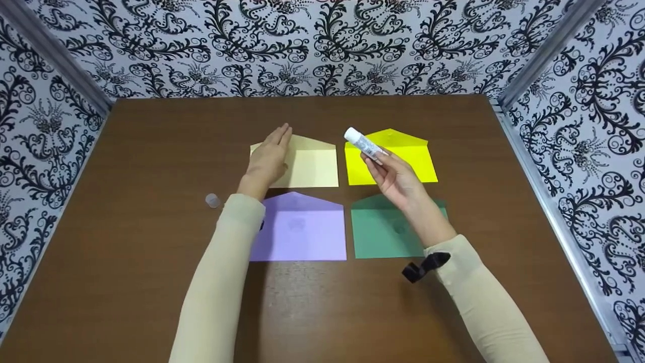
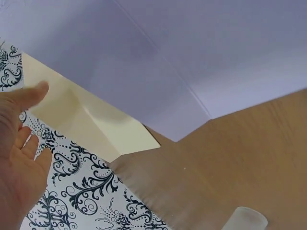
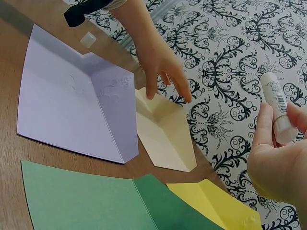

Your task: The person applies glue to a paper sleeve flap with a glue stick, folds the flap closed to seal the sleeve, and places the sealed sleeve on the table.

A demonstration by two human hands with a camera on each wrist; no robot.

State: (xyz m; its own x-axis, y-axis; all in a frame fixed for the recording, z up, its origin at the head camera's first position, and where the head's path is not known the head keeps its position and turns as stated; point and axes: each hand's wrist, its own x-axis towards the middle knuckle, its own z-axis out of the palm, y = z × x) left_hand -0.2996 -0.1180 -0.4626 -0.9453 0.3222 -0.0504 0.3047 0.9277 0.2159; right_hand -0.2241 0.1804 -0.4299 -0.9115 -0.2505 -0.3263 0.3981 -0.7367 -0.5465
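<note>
In the head view my right hand point(image 1: 398, 179) grips a white glue stick point(image 1: 364, 143) between thumb and fingers, its white end pointing up and left, raised over the yellow envelope point(image 1: 410, 161). The right wrist view shows a printed label and barcode on the glue stick point(image 3: 275, 98). My left hand point(image 1: 268, 160) reaches over the left side of the cream envelope point(image 1: 312, 164), fingers mostly straight. Its thumb overlaps that envelope in the left wrist view; whether it presses on the paper I cannot tell. All the envelopes in view have raised or unfolded pointed flaps.
Nearer me lie a purple envelope point(image 1: 302, 229) and a green envelope point(image 1: 378, 232), partly covered by my right forearm. A small translucent cap point(image 1: 212, 200) stands left of them on the brown table point(image 1: 151, 252). Patterned black-and-white panels point(image 1: 322, 50) border the table.
</note>
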